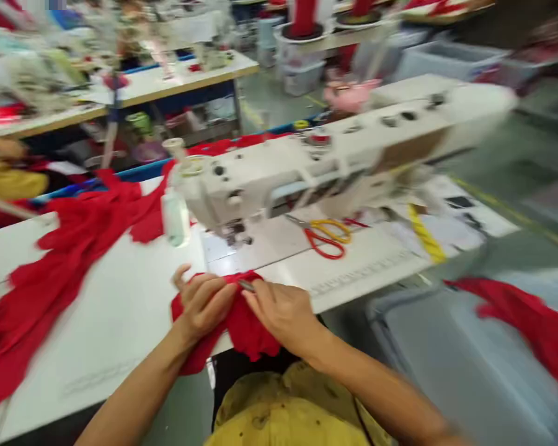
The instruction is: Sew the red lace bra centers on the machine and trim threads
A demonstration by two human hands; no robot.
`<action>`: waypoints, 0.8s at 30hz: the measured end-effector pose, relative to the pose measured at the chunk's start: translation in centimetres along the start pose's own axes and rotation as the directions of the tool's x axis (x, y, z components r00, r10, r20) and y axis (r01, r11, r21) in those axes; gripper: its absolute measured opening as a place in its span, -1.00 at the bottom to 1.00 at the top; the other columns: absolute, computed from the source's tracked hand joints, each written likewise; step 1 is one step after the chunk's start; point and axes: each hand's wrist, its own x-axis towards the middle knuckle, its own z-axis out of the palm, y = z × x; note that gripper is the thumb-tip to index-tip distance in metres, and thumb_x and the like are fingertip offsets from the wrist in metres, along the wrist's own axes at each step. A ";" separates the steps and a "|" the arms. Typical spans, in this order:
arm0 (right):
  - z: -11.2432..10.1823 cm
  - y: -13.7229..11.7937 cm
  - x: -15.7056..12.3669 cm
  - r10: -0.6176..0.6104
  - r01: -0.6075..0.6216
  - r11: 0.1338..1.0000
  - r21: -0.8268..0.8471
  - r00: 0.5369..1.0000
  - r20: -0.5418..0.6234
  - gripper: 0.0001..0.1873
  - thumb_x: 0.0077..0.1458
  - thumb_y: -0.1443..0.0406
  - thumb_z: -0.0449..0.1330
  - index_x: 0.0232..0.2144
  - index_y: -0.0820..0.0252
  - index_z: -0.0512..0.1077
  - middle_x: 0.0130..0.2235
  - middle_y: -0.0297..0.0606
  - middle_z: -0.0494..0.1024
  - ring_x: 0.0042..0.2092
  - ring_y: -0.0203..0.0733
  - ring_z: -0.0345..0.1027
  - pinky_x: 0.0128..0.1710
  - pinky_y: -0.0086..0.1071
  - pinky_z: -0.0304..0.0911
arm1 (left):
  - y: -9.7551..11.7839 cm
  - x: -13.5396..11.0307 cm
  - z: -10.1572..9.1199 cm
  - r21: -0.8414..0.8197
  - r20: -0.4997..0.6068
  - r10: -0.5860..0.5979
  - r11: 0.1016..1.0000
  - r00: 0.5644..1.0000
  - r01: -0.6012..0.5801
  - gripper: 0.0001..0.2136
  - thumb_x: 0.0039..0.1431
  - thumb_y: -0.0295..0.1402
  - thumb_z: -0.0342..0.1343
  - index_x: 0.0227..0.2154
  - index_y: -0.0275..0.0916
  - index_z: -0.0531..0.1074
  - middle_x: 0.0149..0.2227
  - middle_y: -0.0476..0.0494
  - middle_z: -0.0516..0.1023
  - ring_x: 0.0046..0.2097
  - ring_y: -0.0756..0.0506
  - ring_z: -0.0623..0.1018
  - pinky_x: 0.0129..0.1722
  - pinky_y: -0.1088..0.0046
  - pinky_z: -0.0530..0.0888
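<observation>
A bunched piece of red fabric [255, 337] hangs over the front edge of the sewing table, in front of the sewing machine [270, 179]. My left hand [207, 303] is closed on this fabric. From the fingers of my right hand [283, 313] sticks out the tip of a small metal tool [246, 285], touching the cloth; its kind is hidden by the hand. Scissors with red and yellow handles [325, 235] lie on the machine bed to the right of both hands.
A long heap of red cloth [60, 260] covers the table's left part. A yellow tape [425, 232] lies at the right end. Beside the table stands a grey plastic bin [428, 347] with red fabric over it. Another person's yellow sleeve [12, 183] shows at the far left.
</observation>
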 end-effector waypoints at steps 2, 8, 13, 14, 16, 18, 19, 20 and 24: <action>0.8 0.4 0.4 -0.007 0.007 1.000 -0.002 0.996 -0.092 -0.72 0.38 0.23 0.05 -0.40 0.11 0.38 -0.58 -0.35 0.36 -0.57 -0.23 0.26 -0.59 -0.29 0.11 | -1.0 -1.1 -1.5 0.132 -0.055 0.027 0.991 0.998 -0.020 -0.87 0.23 -0.54 0.17 -0.31 -0.14 0.47 -0.40 0.08 0.54 -0.32 -0.01 0.53 0.25 -0.06 0.20; -0.3 -0.2 0.5 -0.058 0.047 0.996 -0.078 0.988 -0.143 -0.77 0.35 0.28 0.12 -0.40 0.16 0.38 -0.58 -0.34 0.38 -0.58 -0.24 0.28 -0.60 -0.27 0.11 | -1.1 -0.5 -0.9 0.137 -0.096 0.102 0.987 0.990 -0.088 -0.87 0.21 -0.57 0.15 -0.32 -0.18 0.47 -0.44 0.04 0.58 -0.36 -0.01 0.55 0.23 -0.10 0.18; -0.2 0.0 0.5 -0.062 0.043 0.988 -0.150 0.990 -0.128 -0.73 0.36 0.23 0.12 -0.41 0.16 0.41 -0.59 -0.36 0.39 -0.58 -0.27 0.27 -0.58 -0.30 0.12 | -1.2 -0.4 -1.1 0.119 -0.103 0.127 0.986 0.987 -0.115 -0.87 0.17 -0.59 0.17 -0.33 -0.22 0.48 -0.46 0.02 0.57 -0.36 -0.02 0.55 0.24 -0.08 0.18; -0.1 0.0 0.4 -0.062 0.043 0.988 -0.152 0.990 -0.125 -0.73 0.36 0.22 0.12 -0.40 0.17 0.42 -0.58 -0.36 0.40 -0.57 -0.27 0.28 -0.56 -0.30 0.12 | -1.2 -0.5 -1.1 0.122 -0.100 0.126 0.986 0.987 -0.113 -0.87 0.18 -0.59 0.17 -0.33 -0.22 0.48 -0.46 0.02 0.57 -0.37 -0.02 0.55 0.24 -0.08 0.18; -0.1 0.1 0.4 -0.070 0.049 0.987 -0.154 0.988 -0.136 -0.74 0.35 0.22 0.14 -0.38 0.19 0.42 -0.58 -0.36 0.40 -0.56 -0.28 0.27 -0.54 -0.31 0.10 | -1.2 -0.5 -1.2 0.133 -0.091 0.123 0.985 0.988 -0.111 -0.86 0.19 -0.59 0.15 -0.32 -0.20 0.47 -0.46 0.03 0.57 -0.38 -0.02 0.54 0.23 -0.08 0.18; -0.1 0.1 0.4 -0.075 0.051 0.986 -0.157 0.987 -0.146 -0.75 0.34 0.21 0.16 -0.38 0.20 0.42 -0.58 -0.38 0.39 -0.56 -0.29 0.26 -0.52 -0.32 0.07 | -1.1 -0.5 -1.2 0.140 -0.082 0.114 0.985 0.990 -0.102 -0.86 0.21 -0.58 0.13 -0.32 -0.20 0.47 -0.46 0.04 0.57 -0.38 -0.01 0.53 0.23 -0.09 0.18; -0.1 0.1 0.4 -0.077 0.052 0.986 -0.157 0.985 -0.152 -0.75 0.34 0.21 0.16 -0.38 0.21 0.42 -0.58 -0.38 0.38 -0.56 -0.30 0.25 -0.51 -0.33 0.06 | -1.1 -0.5 -1.2 0.138 -0.079 0.109 0.986 0.991 -0.097 -0.86 0.21 -0.58 0.13 -0.32 -0.20 0.47 -0.46 0.04 0.57 -0.38 -0.01 0.53 0.23 -0.09 0.18; -0.2 0.1 0.4 -0.077 0.052 0.986 -0.159 0.985 -0.157 -0.76 0.34 0.22 0.16 -0.37 0.22 0.42 -0.58 -0.38 0.38 -0.55 -0.30 0.26 -0.50 -0.33 0.05 | -1.0 -0.4 -1.2 0.134 -0.077 0.105 0.987 0.991 -0.094 -0.87 0.21 -0.58 0.13 -0.32 -0.20 0.47 -0.46 0.03 0.57 -0.38 -0.01 0.53 0.23 -0.08 0.19; -0.3 -0.1 0.3 -0.089 0.059 0.983 -0.176 0.982 -0.166 -0.80 0.32 0.24 0.18 -0.33 0.25 0.45 -0.56 -0.34 0.39 -0.55 -0.27 0.29 -0.52 -0.29 0.10 | -0.7 0.1 -0.9 0.112 -0.094 0.106 0.989 0.990 -0.095 -0.88 0.22 -0.57 0.14 -0.34 -0.21 0.47 -0.46 0.03 0.57 -0.37 -0.01 0.53 0.22 -0.07 0.19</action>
